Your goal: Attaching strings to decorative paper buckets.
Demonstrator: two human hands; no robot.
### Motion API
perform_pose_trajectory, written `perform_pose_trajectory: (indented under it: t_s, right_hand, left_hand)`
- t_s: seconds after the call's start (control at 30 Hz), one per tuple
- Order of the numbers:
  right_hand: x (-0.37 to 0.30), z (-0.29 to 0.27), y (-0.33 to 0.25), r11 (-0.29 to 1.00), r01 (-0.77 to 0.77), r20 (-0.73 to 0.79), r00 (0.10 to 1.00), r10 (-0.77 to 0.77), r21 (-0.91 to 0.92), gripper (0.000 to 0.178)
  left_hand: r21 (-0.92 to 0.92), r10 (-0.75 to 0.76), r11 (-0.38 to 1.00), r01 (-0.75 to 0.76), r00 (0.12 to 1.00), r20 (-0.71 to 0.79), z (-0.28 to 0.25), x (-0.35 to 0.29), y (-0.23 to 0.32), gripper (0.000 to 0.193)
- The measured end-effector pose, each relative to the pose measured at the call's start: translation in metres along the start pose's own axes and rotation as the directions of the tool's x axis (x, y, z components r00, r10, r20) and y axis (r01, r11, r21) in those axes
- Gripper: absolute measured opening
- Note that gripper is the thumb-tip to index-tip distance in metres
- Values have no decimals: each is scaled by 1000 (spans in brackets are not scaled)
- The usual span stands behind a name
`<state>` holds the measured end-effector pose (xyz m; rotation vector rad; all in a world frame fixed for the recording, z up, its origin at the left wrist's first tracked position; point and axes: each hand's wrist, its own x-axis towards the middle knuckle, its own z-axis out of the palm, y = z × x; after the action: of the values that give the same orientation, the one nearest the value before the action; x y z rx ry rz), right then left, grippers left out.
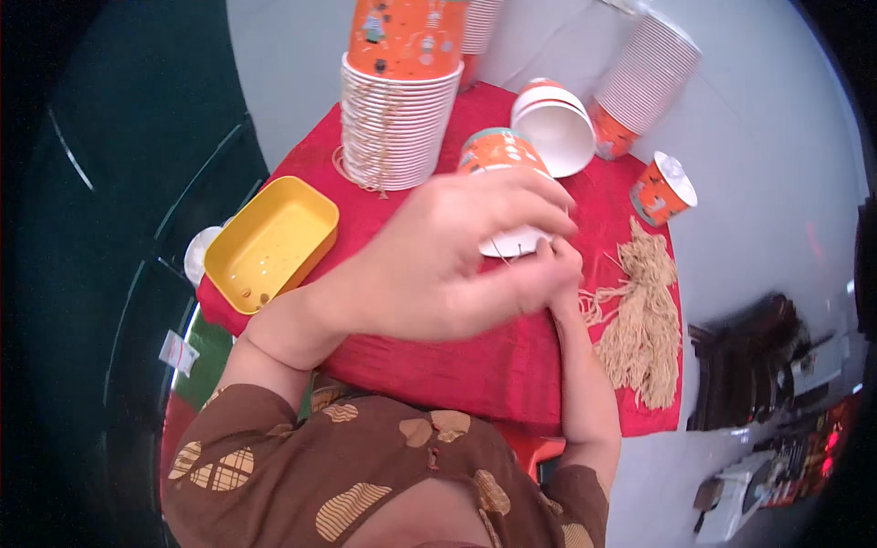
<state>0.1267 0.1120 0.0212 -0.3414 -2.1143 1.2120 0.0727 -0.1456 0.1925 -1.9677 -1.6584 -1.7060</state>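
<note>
My left hand (457, 251) is raised over the middle of the red table, slightly blurred. Its fingers curve to the right, and a gap shows between them and the thumb. Just beyond it, an orange paper cup (502, 146) with a white rim is partly covered by my fingers. Thin dark strands (507, 248) cross the white part of that cup. My right hand (564, 260) is next to the cup, closed and largely hidden behind the left thumb; what it grips cannot be made out. Beige strings (596, 306) trail beside the right wrist to a string bundle (647, 320).
A tall stack of cups (393, 128) with string loops hanging on it stands at the back. A yellow tray (311, 215) holds small bits on the left. Nested white-lined cups (554, 137), another stack (644, 78) and a single cup (660, 192) occupy the right side.
</note>
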Motion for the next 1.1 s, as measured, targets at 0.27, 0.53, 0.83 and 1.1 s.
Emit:
perform_pose_trajectory:
  t_s: [0.27,0.53,0.83,1.1]
  right_hand:
    - [3,-20,9,979,173,-142,972,-187,-108,18]
    - [2,-26,-12,939,320,-193,920,-340,-127,13]
    - [8,-28,6,916,354,-158,910,-384,-188,18]
    - [11,-31,17,964,267,-160,951,-264,-5,28]
  left_hand:
    - [-19,-293,953,303,902,-317,13,20,-80,47]
    - [-394,-794,589,705,595,-124,12,2,-133,82]
    - [-804,-796,369,466,605,-15,60,-24,-138,95]
    - [-828,-699,304,470,701,142,61,-34,-148,87]
